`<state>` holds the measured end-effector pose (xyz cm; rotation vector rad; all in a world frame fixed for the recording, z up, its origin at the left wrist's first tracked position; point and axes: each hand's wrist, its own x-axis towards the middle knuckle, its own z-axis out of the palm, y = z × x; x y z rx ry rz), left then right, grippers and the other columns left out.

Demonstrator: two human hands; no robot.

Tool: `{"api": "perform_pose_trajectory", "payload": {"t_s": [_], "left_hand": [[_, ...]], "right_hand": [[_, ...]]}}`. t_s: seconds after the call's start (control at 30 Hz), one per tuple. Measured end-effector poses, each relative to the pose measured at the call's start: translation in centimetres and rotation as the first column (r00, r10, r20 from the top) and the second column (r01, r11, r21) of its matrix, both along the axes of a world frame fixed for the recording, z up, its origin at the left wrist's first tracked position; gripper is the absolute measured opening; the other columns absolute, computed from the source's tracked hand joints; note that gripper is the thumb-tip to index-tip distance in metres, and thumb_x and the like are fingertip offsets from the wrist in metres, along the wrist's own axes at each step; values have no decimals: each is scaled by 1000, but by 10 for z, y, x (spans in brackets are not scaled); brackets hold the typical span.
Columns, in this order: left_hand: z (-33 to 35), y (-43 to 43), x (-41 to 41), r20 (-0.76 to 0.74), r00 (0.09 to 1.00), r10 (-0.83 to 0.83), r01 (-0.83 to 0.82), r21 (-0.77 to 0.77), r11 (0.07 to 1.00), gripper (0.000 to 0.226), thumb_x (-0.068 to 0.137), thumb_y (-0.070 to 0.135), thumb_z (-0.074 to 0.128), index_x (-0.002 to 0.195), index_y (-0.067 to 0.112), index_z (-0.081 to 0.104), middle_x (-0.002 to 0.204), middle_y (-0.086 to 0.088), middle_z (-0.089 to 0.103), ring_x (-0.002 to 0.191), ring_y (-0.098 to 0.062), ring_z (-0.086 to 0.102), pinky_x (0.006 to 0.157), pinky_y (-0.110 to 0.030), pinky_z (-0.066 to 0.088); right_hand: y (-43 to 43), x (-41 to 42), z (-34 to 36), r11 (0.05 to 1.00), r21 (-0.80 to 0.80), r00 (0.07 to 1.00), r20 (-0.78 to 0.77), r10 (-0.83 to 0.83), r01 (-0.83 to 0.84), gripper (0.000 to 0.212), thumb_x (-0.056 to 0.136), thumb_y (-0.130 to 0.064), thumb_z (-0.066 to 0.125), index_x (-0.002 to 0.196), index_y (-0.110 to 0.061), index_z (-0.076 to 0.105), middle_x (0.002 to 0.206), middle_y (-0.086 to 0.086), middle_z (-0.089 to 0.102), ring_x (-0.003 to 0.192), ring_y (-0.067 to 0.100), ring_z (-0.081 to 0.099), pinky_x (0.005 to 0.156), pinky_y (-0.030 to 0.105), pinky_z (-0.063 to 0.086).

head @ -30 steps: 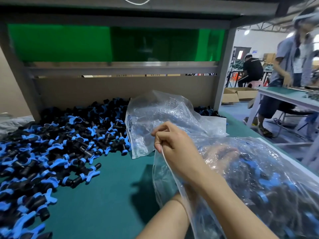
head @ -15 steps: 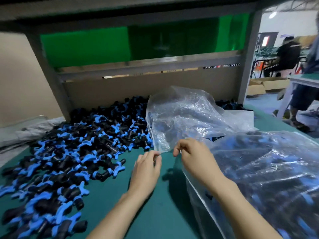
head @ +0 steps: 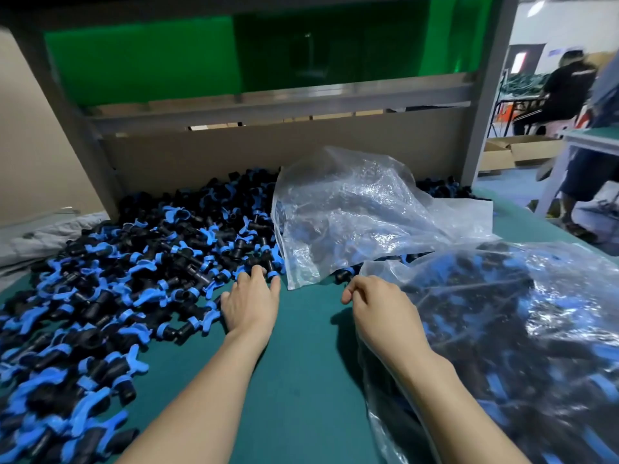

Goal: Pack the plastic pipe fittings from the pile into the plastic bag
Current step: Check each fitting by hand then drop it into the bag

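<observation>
Head view: black fittings with blue winged collars are heaped in a big pile (head: 134, 262) that is spread left of and beyond the left hand (head: 251, 303). That hand's straight, slightly spread fingers are laid on the nearest pieces at the pile's edge, and nothing is gripped there. The plastic bag (head: 502, 329) is found right of the right hand (head: 378, 306). It's clear, crinkly and bulging with fittings, though the contents are blurred, so single shapes can't really be made out. Its rim is pinched between the right hand's curled fingers and thumb.

Between the two hands a bare strip of green mat (head: 301, 380) is left open. Just beyond the pinch, a second clear bag (head: 351, 222) is crumpled over the pile, with its near corner close to the left fingertips. Farther beyond, the bench is closed off by a cardboard backboard (head: 268, 145). Both forearms are stretched forward, palms down.
</observation>
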<state>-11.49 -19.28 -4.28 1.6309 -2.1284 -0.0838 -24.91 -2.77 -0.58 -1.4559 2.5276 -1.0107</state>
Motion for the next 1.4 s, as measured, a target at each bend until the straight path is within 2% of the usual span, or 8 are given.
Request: {"api": "perform_pose_trajectory", "payload": {"t_s": [0.17,0.27,0.43,0.63,0.73,0.9,1.07,1.4], "left_hand": [[5,8,5,-236,972,15,-15,1,1000,30,98,39,40,111,17,55,100,-5,67,83,-29,60,81,-42,47],[6,20,17,-530,848,21,-13,19,1000,26,95,44,35,94,23,51,79,-1,62,71,-27,56,58,-37,41],[3,51,32,-750,649,-125,76,-100,992,31,88,49,28,77,24,44,69,4,57,70,-18,53,58,-38,38],[5,66,31,-733,610,-302,295,-144,945,30,91,43,30,74,22,43,70,-4,52,69,-29,54,64,-49,43],[6,67,30,-749,581,-318,333,-138,933,32,90,46,30,76,22,45,71,-4,53,70,-30,54,65,-50,43],[4,64,28,-778,543,-317,399,-93,912,37,87,54,27,77,26,49,68,13,59,61,-10,54,62,-32,44],[0,61,26,-795,525,-302,416,-70,907,48,87,59,28,79,22,58,70,14,65,63,-2,58,57,-14,43],[-6,57,27,-677,641,-360,425,-77,902,44,93,63,29,92,31,59,76,5,63,68,-20,62,69,-44,54]], "right_hand": [[-1,-1,0,1000,11,1000,10,1,-1,29,91,-14,36,80,-31,56,83,-10,58,77,20,54,63,34,31],[1,-1,1,1000,12,1000,2,11,-11,29,95,-16,34,90,-33,57,95,-10,62,82,19,55,69,34,33],[3,5,4,987,-75,988,-81,133,-139,26,102,-29,37,124,-34,51,118,-16,62,91,16,63,84,36,44],[7,10,8,947,-62,948,-74,310,-315,25,102,-43,42,126,-44,49,111,-27,59,73,-6,54,79,28,43],[6,9,8,943,-64,944,-83,321,-326,23,101,-42,45,122,-43,53,107,-27,59,77,-2,55,79,26,46],[5,7,6,941,-64,941,-93,325,-331,21,101,-41,47,121,-43,54,106,-23,56,79,2,56,79,28,48],[5,6,5,945,-44,945,-68,321,-324,23,103,-41,43,124,-42,54,109,-18,55,85,6,56,82,34,49],[7,6,6,952,-36,953,-15,303,-303,25,105,-43,32,116,-38,54,113,-17,53,96,15,58,84,40,48]]}}
